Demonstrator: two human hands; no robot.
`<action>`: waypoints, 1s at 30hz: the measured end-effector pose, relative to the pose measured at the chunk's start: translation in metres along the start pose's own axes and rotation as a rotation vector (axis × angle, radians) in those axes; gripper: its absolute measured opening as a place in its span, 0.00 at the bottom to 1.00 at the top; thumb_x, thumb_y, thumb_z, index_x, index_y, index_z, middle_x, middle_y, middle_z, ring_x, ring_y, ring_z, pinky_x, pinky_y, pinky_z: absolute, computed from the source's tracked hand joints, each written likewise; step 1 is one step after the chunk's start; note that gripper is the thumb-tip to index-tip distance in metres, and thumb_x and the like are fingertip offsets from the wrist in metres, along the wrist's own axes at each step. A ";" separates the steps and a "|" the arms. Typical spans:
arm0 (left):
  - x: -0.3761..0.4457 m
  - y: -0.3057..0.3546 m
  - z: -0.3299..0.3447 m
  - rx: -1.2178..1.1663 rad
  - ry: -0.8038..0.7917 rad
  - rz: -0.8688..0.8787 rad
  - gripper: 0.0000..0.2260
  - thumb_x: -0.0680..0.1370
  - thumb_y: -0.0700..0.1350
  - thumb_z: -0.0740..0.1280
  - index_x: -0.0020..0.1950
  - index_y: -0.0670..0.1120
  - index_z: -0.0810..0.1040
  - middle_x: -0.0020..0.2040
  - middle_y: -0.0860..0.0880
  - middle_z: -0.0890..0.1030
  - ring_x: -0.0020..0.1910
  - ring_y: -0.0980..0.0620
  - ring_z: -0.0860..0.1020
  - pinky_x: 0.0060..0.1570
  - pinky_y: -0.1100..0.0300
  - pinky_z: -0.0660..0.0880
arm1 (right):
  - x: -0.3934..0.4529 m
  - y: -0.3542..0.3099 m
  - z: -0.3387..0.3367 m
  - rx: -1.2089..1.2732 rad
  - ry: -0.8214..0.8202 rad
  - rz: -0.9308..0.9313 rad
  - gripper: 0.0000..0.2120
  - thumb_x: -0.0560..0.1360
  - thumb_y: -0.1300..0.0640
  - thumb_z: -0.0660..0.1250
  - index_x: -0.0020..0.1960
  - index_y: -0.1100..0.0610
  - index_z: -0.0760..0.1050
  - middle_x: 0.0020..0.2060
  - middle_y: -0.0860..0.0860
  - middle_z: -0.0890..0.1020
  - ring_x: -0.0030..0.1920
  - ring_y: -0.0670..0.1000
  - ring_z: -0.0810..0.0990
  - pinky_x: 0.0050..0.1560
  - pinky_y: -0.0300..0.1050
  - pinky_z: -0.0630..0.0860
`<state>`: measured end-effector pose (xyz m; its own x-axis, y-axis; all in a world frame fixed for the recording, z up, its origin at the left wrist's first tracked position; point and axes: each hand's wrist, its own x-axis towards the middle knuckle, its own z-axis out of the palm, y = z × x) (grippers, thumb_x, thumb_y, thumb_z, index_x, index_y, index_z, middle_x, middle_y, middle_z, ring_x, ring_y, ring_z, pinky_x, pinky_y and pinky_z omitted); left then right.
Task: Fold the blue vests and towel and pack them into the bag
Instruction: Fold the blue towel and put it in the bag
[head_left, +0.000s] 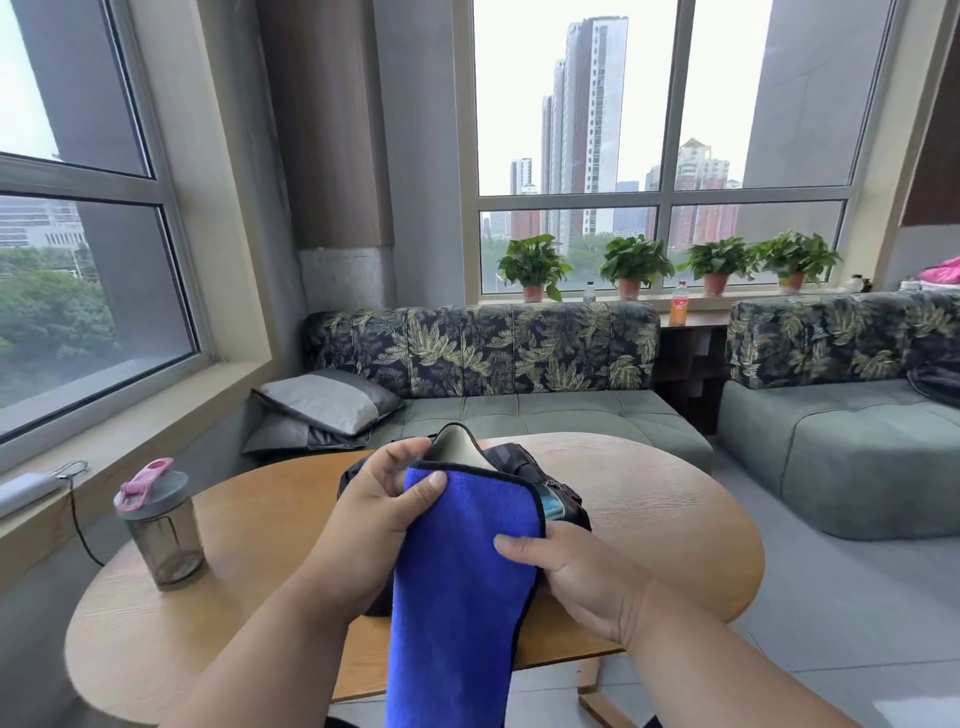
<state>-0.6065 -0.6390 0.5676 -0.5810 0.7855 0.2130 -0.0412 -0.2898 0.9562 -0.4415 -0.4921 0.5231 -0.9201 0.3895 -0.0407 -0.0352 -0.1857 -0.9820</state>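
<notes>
On the round table (649, 499) the dark bag (550, 480) lies with light blue fabric inside, likely vests. The blue towel (467, 561) hangs unpacked over it, pinched by the left hand (371, 512) and right hand (566, 571).

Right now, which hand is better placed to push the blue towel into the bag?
Probably the left hand: it pinches the blue fleece towel's top corner at the black fabric bag's opening. The right hand grips its side edge, lower down.
</notes>
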 end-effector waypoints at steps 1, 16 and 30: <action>0.001 0.000 0.000 -0.048 0.022 -0.014 0.17 0.81 0.37 0.69 0.69 0.48 0.76 0.54 0.41 0.86 0.51 0.45 0.85 0.50 0.51 0.84 | 0.002 0.002 0.001 0.008 -0.003 -0.027 0.17 0.79 0.55 0.71 0.65 0.62 0.82 0.63 0.59 0.84 0.66 0.59 0.82 0.73 0.57 0.73; 0.002 -0.031 0.007 -0.130 -0.109 -0.284 0.14 0.85 0.46 0.64 0.66 0.41 0.82 0.63 0.39 0.84 0.63 0.42 0.83 0.64 0.46 0.77 | 0.010 -0.030 -0.012 -0.053 0.122 0.073 0.21 0.78 0.45 0.72 0.66 0.57 0.83 0.61 0.56 0.86 0.65 0.57 0.83 0.74 0.61 0.72; 0.014 -0.044 -0.002 -0.013 0.069 -0.266 0.25 0.82 0.39 0.69 0.76 0.60 0.72 0.64 0.49 0.83 0.56 0.48 0.84 0.55 0.50 0.79 | 0.009 -0.011 -0.029 -0.108 0.310 -0.001 0.13 0.81 0.63 0.67 0.65 0.57 0.81 0.57 0.53 0.87 0.63 0.56 0.84 0.66 0.55 0.77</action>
<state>-0.6144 -0.6157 0.5281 -0.6025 0.7958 -0.0602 -0.2098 -0.0852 0.9740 -0.4382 -0.4608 0.5283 -0.7567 0.6491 -0.0780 0.0212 -0.0948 -0.9953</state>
